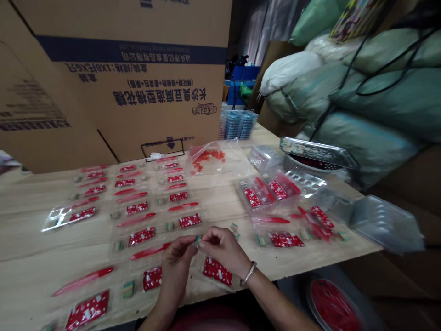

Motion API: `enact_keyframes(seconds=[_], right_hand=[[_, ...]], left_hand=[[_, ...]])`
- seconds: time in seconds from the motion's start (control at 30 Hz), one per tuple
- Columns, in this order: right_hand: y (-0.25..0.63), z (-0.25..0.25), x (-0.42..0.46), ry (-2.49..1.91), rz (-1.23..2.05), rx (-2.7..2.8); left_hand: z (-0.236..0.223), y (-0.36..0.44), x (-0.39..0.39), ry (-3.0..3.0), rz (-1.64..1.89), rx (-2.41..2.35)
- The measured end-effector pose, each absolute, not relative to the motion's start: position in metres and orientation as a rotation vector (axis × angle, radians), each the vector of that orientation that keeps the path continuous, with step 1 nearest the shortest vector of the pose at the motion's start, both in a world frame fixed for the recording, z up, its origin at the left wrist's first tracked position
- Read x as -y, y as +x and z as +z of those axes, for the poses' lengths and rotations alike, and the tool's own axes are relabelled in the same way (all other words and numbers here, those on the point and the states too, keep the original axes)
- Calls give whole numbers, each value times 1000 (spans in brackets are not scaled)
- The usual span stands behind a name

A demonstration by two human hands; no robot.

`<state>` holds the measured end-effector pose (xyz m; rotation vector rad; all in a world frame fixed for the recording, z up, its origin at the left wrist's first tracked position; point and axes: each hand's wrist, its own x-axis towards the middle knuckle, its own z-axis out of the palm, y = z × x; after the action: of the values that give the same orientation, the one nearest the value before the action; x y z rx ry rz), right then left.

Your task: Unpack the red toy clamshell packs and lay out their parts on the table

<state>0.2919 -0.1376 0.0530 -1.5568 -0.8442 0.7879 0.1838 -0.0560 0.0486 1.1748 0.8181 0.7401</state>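
Observation:
My left hand [177,264] and my right hand [223,250] meet above the table's front part, both pinching a small green-and-tan striped piece [197,241] between thumb and fingers. A bracelet circles my right wrist. Beneath my right hand lies a clear tray with a red dotted packet [217,271], partly covered by the hand. Beside my left hand is another red dotted packet [152,278] in a clear tray, with a red plastic stick-like piece [149,251] above it. A striped block [128,289] sits in that tray's left side. More striped pieces [234,228] lie loose just beyond my right hand.
Rows of filled clear trays cover the wooden table's [20,243] left side. A large cardboard box [138,92] stands behind them. A bag of orange-red bits [210,158], stacked trays [268,191], a white basket [306,163] and a clear container [386,223] are further right. Sacks [375,124] pile up beyond.

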Motion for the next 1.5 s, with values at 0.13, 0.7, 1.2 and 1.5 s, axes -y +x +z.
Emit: enact_keyframes(seconds=[0.13,0.7,1.2,1.5], right_hand=[[284,45,151,-1623,670,843],[374,46,138,-2369,592,1737],[387,37,132,-2321,564,1603],[332,73,164,-1668,790,1378]], left_hand=[[44,174,58,1254,650,-764],[16,169,63,1465,396,-843],[38,176,66,1270,352,-945],[50,174,69,1288,481,-846]])
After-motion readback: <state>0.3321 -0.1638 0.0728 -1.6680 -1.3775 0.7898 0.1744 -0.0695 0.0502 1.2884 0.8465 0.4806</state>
